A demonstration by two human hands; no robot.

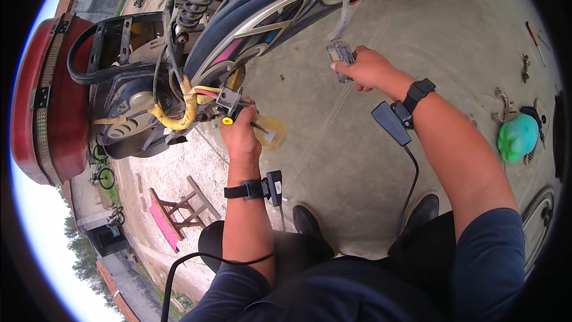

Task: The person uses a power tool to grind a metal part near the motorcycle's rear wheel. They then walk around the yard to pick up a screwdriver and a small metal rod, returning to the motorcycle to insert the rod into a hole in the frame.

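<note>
My right hand [364, 69] is closed on a grimy grey pedal [340, 56] at the lower end of a metal crank arm [346, 15] on the scooter's side cover [247, 36]. My left hand [239, 125] is closed on a dark part under a metal bracket [230, 96], next to a small yellow round piece [227, 121]. Yellow-wrapped cables [180, 118] hang beside that bracket. A translucent yellowish container [273, 137] is just right of my left hand, partly behind it.
A dark red rear box [47, 101] is at the left. A red-handled screwdriver [533, 34], a wrench [525, 67] and a green lump [517, 137] lie on the concrete floor [333, 167] at right, with a wheel [537, 220] below. A wooden stool [185, 211] stands lower left.
</note>
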